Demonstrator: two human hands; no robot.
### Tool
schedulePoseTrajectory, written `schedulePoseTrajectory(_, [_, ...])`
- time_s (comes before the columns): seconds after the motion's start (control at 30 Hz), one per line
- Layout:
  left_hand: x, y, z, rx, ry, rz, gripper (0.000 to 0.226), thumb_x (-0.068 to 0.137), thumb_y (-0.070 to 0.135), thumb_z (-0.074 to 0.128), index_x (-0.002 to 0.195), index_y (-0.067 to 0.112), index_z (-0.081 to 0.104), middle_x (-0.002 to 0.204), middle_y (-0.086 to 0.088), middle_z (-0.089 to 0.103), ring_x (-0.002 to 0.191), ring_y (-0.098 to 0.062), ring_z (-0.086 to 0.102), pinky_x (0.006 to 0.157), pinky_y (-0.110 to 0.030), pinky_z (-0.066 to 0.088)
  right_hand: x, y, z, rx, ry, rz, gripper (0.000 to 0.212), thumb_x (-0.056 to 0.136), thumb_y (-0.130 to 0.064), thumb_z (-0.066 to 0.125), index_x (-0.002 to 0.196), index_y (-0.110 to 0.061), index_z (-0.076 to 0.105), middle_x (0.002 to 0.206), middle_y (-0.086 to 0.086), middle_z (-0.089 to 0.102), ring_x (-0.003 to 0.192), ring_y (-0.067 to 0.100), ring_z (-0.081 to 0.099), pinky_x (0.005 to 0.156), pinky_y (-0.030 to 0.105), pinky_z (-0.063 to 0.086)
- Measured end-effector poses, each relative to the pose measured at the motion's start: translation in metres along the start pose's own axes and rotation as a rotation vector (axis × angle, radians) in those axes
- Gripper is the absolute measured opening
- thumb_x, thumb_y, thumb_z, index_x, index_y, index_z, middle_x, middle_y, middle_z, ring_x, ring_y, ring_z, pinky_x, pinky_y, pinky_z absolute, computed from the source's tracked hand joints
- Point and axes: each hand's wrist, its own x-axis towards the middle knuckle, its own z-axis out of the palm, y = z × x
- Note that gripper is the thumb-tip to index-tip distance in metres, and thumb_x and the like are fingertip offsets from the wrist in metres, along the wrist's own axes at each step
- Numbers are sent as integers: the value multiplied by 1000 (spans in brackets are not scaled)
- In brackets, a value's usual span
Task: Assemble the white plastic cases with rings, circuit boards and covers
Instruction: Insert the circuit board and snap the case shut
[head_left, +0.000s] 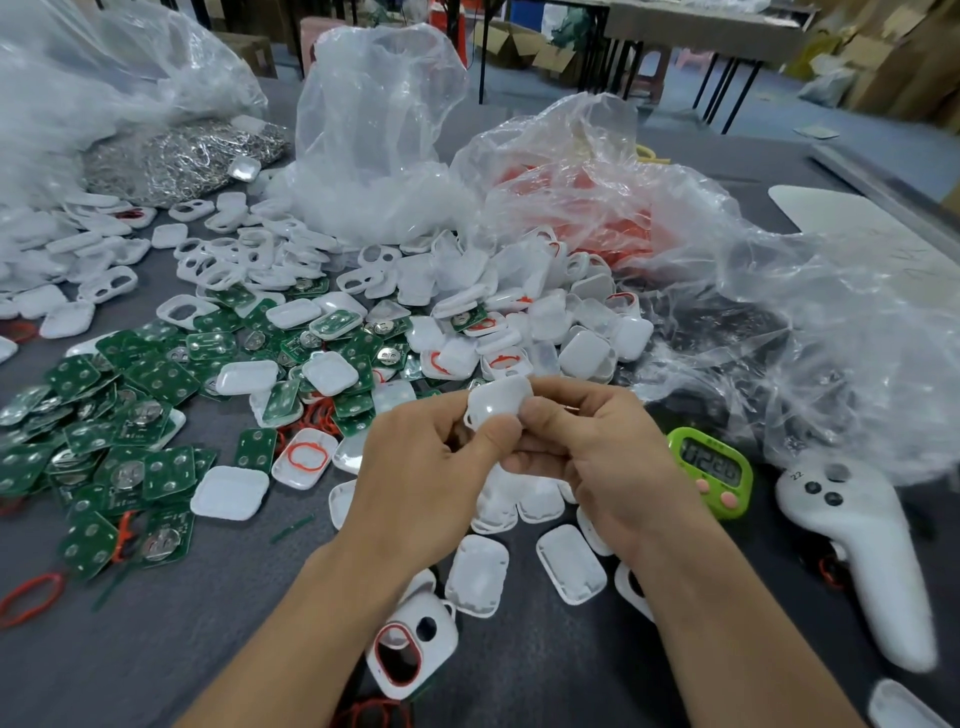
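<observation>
White case (496, 408) is held up-left of the green timer (711, 470), above the worktop (208, 623). It is clamped between left grip (415, 467) and right grip (597, 457), with both thumbs pressed onto its upper face and the fingers curled beneath. Judged to be the cover press-fit step. The seam is masked by the thumbs, so seating can't be confirmed. Ring and board inside can't be seen.

Risks:
- Uneven thumb load: one edge may be snapped home while the opposite edge is left proud.
- Ring could be pinched in the seam if it has shifted. This can't be checked from this view.
- Shell is small and looks slick, so it could be squeezed out of the grip and lost among the loose covers (475, 574) lying left of the timer and nearer the person. Done and undone units would then be mixed.
- Open case with red ring (410, 649), well left of the timer and nearest the person, could be swept off by a forearm.
- Circuit boards (130, 415), far left of the timer, are heaped overlapping, so two could be lifted together.
</observation>
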Motion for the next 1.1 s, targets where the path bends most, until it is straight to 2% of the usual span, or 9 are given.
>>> schedulePoseTrajectory(0.2, [0, -4, 1, 131, 46, 6, 33, 89, 49, 60, 75, 21, 69, 52, 8, 50, 51, -9, 44, 49, -21, 31, 0, 6, 5, -42, 40, -52, 27, 98, -1, 63, 86, -14, 83, 91, 16, 79, 79, 27, 78, 66, 30, 62])
schedulePoseTrajectory(0.3, [-1, 0, 0, 483, 155, 72, 39, 90, 49, 60, 66, 23, 47, 47, 8, 39, 46, -16, 41, 45, -27, 22, 0, 13, 14, -214, 130, -130, 17, 92, -33, 71, 85, -21, 81, 84, 13, 79, 81, 32, 78, 69, 40, 64])
schedulePoseTrajectory(0.4, [-4, 1, 4, 618, 171, 230, 19, 78, 33, 69, 70, 24, 54, 52, 9, 46, 50, -19, 51, 47, -25, 22, -1, 17, 22, -377, 131, -159, 39, 83, -56, 68, 89, -19, 77, 81, 13, 76, 84, 36, 75, 80, 55, 62])
schedulePoseTrajectory(0.47, [-5, 0, 7, 556, 195, 301, 15, 70, 21, 71, 72, 24, 57, 57, 13, 41, 54, -12, 44, 48, -29, 28, 0, 16, 19, -275, 139, -134, 25, 92, -35, 69, 91, -11, 77, 89, 19, 76, 85, 33, 74, 77, 50, 64])
schedulePoseTrajectory(0.57, [-3, 0, 8, 400, 215, 170, 15, 77, 22, 69, 84, 31, 60, 62, 15, 47, 64, -10, 46, 57, -26, 35, 0, 6, 13, -43, 115, 26, 18, 101, -5, 59, 96, -5, 75, 94, 20, 77, 84, 29, 76, 71, 33, 64])
schedulePoseTrajectory(0.7, [-4, 4, 4, 283, 205, 44, 24, 82, 31, 63, 104, 41, 62, 75, 16, 61, 73, -7, 58, 68, -22, 44, -1, -6, 7, 135, 114, 138, 23, 101, -2, 52, 96, -2, 74, 82, 20, 76, 65, 25, 74, 60, 30, 62])
schedulePoseTrajectory(0.87, [-3, 7, 5, 164, 138, 57, 27, 89, 36, 60, 111, 35, 75, 94, 26, 65, 94, 7, 60, 80, -4, 38, -2, -2, 7, 183, 114, 88, 43, 95, -1, 56, 64, -15, 81, 70, 12, 74, 57, 20, 70, 64, 34, 59])
schedulePoseTrajectory(1.0, [-4, 6, 6, 93, 72, 84, 25, 91, 31, 62, 111, 38, 76, 99, 24, 67, 99, 3, 62, 81, -9, 42, 0, 3, 9, 219, 162, 78, 38, 93, 1, 59, 67, -14, 82, 79, 12, 77, 67, 20, 72, 82, 47, 57])
schedulePoseTrajectory(1.1, [-2, 5, 6, 76, 68, 70, 24, 91, 32, 63, 111, 37, 75, 97, 21, 67, 98, 1, 62, 80, -6, 40, 0, 4, 10, 226, 93, 110, 23, 94, 0, 58, 89, -5, 80, 100, 24, 76, 91, 35, 74, 86, 51, 60])
